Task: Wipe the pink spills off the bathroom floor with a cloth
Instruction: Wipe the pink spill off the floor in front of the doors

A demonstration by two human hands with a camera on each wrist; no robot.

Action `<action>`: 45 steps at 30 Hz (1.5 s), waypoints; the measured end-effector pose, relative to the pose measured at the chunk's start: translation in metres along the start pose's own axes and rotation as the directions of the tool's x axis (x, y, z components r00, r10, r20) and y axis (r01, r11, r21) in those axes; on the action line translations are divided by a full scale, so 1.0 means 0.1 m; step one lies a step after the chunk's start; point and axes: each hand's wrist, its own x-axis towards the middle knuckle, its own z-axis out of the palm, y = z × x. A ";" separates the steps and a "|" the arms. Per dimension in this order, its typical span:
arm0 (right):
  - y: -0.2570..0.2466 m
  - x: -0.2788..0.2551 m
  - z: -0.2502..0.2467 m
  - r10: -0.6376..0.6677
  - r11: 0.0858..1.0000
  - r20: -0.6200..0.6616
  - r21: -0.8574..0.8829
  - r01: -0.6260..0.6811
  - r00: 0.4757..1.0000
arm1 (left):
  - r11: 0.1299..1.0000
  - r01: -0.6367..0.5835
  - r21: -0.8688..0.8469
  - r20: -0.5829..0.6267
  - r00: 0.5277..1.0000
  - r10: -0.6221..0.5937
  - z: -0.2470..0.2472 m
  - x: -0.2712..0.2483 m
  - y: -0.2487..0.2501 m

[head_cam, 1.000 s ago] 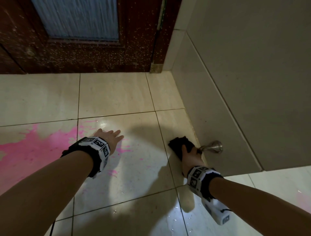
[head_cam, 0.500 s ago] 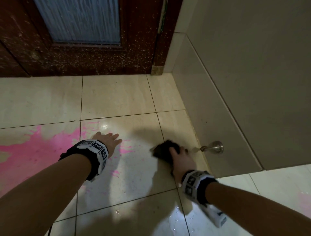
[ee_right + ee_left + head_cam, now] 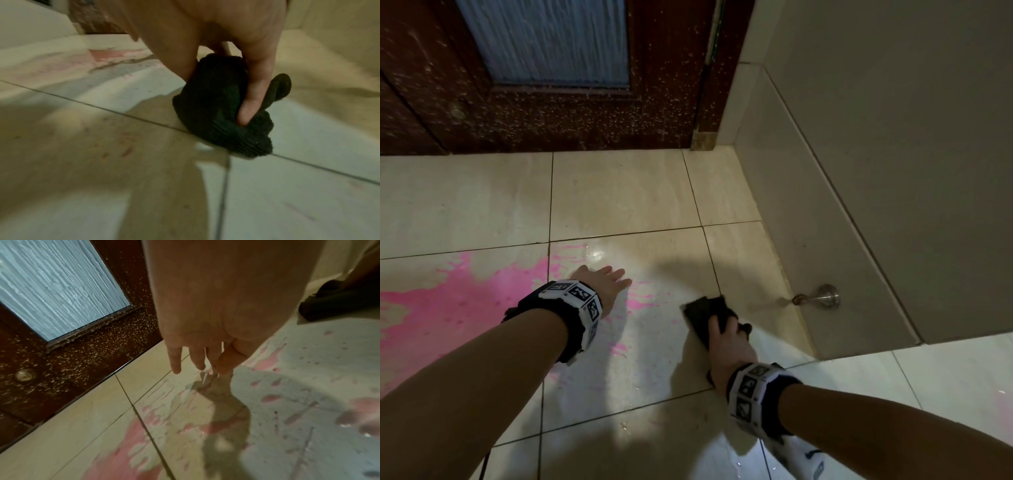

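Observation:
A dark cloth (image 3: 703,313) (image 3: 218,113) lies bunched on the beige floor tiles, and my right hand (image 3: 726,337) (image 3: 232,91) grips it, thumb and fingers curled into its folds, pressing it down across a grout line. A large pink spill (image 3: 455,301) covers the tiles at the left, with smaller pink splashes (image 3: 643,303) (image 3: 269,360) between my hands. My left hand (image 3: 604,282) (image 3: 197,356) hovers flat just above the floor at the spill's right edge, fingers straight and holding nothing.
A dark wooden door (image 3: 571,113) with a frosted glass panel (image 3: 544,41) closes the far side. A tiled wall (image 3: 859,188) runs along the right, with a metal door stopper (image 3: 822,297) low on it. Water droplets glisten on the near tiles (image 3: 626,426).
My right hand has dragged the cloth leftward, away from the door stopper and toward the pink splashes. The left hand has stayed almost in place.

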 end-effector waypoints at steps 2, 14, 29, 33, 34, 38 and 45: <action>-0.05 0.01 -0.03 -0.046 0.999 0.021 0.028 0.045 0.999 | 0.999 0.001 -0.039 -0.028 1.000 -0.003 0.03 0.00 -0.04; -0.45 0.40 -0.33 -0.135 0.969 -0.066 -0.216 0.118 0.989 | 0.987 0.039 -0.157 -0.018 0.999 -0.042 0.45 -0.05 -0.27; -0.58 0.61 -0.68 -0.252 0.950 -0.176 -0.231 0.209 0.952 | 0.997 0.076 -0.033 -0.007 0.997 -0.076 0.66 0.00 -0.28; -0.58 0.77 -0.73 -0.202 0.919 -0.071 -0.359 0.164 0.977 | 0.997 0.076 -0.031 0.006 0.997 -0.076 0.63 0.00 -0.26; -0.58 0.78 -0.73 -0.196 0.907 -0.060 -0.389 0.158 0.979 | 0.996 0.076 -0.035 0.006 0.997 -0.076 0.62 0.00 -0.25; -0.58 0.78 -0.70 -0.220 0.932 0.008 -0.295 0.212 0.976 | 0.995 0.076 -0.064 0.006 0.997 -0.076 0.63 0.01 -0.26; -0.66 0.16 -0.17 -0.436 0.840 0.114 -0.305 0.449 0.893 | 0.995 0.061 -0.077 0.016 0.998 -0.060 0.60 -0.02 -0.27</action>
